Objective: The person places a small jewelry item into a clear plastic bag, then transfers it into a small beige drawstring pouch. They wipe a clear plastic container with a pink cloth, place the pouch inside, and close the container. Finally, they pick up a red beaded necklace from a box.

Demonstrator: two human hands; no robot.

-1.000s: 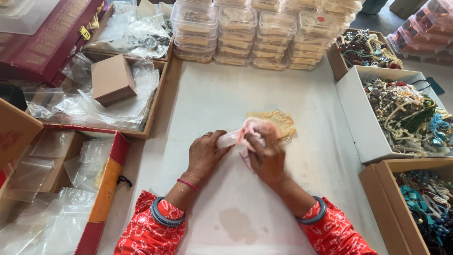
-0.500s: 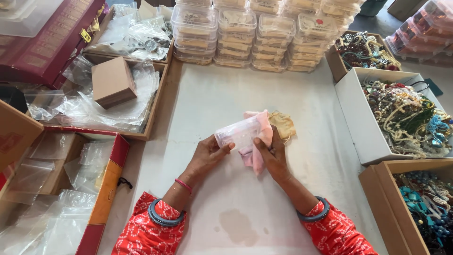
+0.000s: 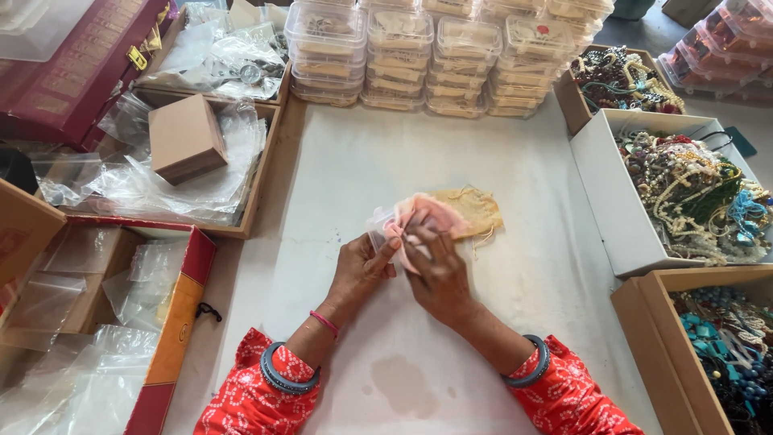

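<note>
Working at the centre of a white cloth-covered surface (image 3: 483,161), a person's left hand (image 3: 360,272) and right hand (image 3: 437,278) close together on a small clear plastic bag (image 3: 385,222) and a soft pink fabric pouch (image 3: 431,213); each grip pinches the bundle at the fingertips, just above the knuckles. A beige woven drawstring pouch (image 3: 477,211) lies touching behind. Stacked clear lidded containers (image 3: 435,56) line the far edge; a white box of tangled bead necklaces (image 3: 692,193) sits right.
</note>
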